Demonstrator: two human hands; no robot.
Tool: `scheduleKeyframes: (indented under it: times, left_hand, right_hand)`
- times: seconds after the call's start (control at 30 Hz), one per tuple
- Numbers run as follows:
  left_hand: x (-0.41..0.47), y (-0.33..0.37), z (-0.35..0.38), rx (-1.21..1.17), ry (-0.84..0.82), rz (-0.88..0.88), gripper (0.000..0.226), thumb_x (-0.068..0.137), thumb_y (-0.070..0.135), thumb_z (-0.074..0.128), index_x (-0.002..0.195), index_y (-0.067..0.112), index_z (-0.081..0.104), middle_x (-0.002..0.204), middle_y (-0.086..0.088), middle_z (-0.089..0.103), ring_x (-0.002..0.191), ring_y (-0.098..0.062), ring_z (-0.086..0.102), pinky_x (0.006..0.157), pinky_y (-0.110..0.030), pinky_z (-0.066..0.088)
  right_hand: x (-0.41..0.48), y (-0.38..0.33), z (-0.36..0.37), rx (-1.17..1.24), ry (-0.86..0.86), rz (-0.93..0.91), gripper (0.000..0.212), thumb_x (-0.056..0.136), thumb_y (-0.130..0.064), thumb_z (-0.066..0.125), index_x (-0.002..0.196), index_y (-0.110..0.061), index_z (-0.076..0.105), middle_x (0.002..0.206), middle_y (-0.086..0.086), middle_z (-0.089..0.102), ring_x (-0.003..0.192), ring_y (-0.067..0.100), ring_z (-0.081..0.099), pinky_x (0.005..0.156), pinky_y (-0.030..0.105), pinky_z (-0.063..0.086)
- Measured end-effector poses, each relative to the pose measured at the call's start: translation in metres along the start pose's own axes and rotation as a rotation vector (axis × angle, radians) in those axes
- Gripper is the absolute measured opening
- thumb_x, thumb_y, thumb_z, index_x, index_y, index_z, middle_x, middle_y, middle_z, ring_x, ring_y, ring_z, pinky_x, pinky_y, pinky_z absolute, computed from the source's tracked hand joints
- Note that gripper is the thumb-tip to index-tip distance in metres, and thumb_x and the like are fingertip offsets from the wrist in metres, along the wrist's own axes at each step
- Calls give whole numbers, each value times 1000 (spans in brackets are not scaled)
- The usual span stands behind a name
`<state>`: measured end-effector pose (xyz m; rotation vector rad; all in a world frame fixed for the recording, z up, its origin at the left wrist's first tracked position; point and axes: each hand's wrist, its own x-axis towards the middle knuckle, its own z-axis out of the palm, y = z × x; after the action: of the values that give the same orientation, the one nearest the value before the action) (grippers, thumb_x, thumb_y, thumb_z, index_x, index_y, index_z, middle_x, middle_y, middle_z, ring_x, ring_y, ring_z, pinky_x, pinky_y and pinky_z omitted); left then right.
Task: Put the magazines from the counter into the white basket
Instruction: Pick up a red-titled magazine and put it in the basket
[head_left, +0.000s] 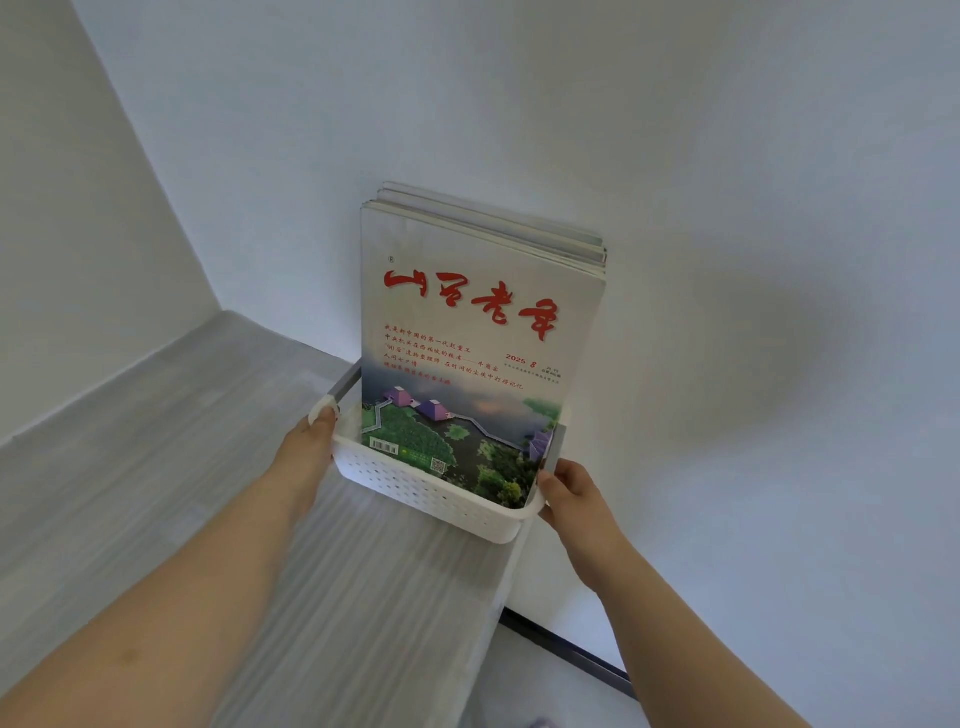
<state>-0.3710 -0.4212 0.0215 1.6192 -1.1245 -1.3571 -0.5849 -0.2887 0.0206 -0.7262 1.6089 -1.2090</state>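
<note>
Several magazines (478, 332) stand upright in the white perforated basket (415, 488), leaning back against the wall. The front cover shows red characters over a green landscape. The basket sits at the right end of the grey counter (208, 467). My left hand (306, 447) grips the basket's left rim, thumb over the edge. My right hand (569, 499) holds the basket's right end by its grey handle.
White walls meet in a corner behind the counter. The counter's right edge drops off just below the basket, with a dark skirting strip (571, 649) and floor beneath.
</note>
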Motion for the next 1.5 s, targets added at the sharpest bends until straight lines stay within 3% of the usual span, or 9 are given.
scheduleKeyframes:
  times: [0.33, 0.47, 0.53, 0.6, 0.67, 0.83, 0.93, 1.1, 1.5]
  left_hand:
    - [0, -5, 0, -32, -14, -22, 49, 95, 35, 28, 135, 7, 33, 139, -18, 42, 126, -34, 42, 110, -48, 30]
    - [-13, -10, 4, -31, -16, 19, 49, 94, 35, 32, 137, 11, 27, 139, -15, 42, 126, -31, 40, 109, -42, 31]
    - [-28, -17, 8, -62, -7, 73, 49, 93, 30, 38, 138, 17, 23, 140, -10, 40, 126, -26, 39, 103, -36, 30]
    - [-42, -24, 12, -100, -33, 109, 54, 92, 25, 41, 140, 26, 17, 145, -5, 35, 130, -23, 35, 104, -38, 28]
    - [-52, -28, 17, -120, -61, 116, 60, 92, 23, 43, 141, 30, 11, 150, -1, 27, 135, -23, 29, 108, -41, 26]
    - [-60, -23, 28, -133, -68, 107, 66, 92, 18, 43, 142, 29, 3, 153, -2, 20, 137, -26, 25, 111, -44, 22]
    - [-61, -20, 31, -156, -55, 108, 67, 92, 15, 44, 143, 28, 3, 153, -4, 18, 137, -26, 24, 111, -44, 22]
    - [-58, -19, 24, -79, -61, 72, 67, 91, 18, 45, 143, 25, 4, 154, -6, 16, 138, -29, 21, 112, -47, 24]
    - [-54, -6, 26, -70, -54, 52, 71, 89, 15, 50, 143, 18, 5, 152, -10, 20, 134, -32, 28, 108, -44, 30]
  right_hand:
    - [-1, -4, -6, -2, -9, -10, 30, 93, -15, 41, 122, -6, 42, 123, 12, 52, 100, 18, 53, 88, 28, 44]
    - [-11, 0, -10, 54, 94, -77, 54, 90, -19, 48, 138, -15, 23, 144, 6, 32, 117, 17, 43, 94, 29, 38]
    - [-24, 10, 1, 19, 82, -113, 59, 89, -19, 50, 139, -21, 19, 145, 2, 30, 124, 15, 40, 94, 21, 34]
    - [-35, 22, 19, -24, 6, -146, 50, 89, -14, 49, 131, -28, 26, 135, -2, 41, 110, 1, 46, 84, 4, 38]
    - [-40, 31, 32, -35, -8, -152, 49, 90, -9, 46, 133, -24, 26, 125, -6, 43, 97, -6, 46, 72, -2, 40]
    - [-37, 32, 33, -76, 17, -143, 56, 91, -3, 41, 139, -17, 18, 141, 3, 38, 126, 16, 37, 94, 17, 30]
    - [-37, 32, 34, -111, 30, -147, 56, 91, -2, 39, 140, -18, 17, 144, 4, 35, 132, 21, 32, 103, 25, 29]
    - [-39, 27, 25, -85, -3, -113, 50, 91, -2, 38, 138, -16, 24, 140, 6, 41, 119, 13, 39, 93, 21, 30]
    - [-40, 21, 25, -154, -34, -106, 49, 92, -4, 36, 138, -17, 25, 140, 8, 41, 128, 24, 37, 93, 24, 31]
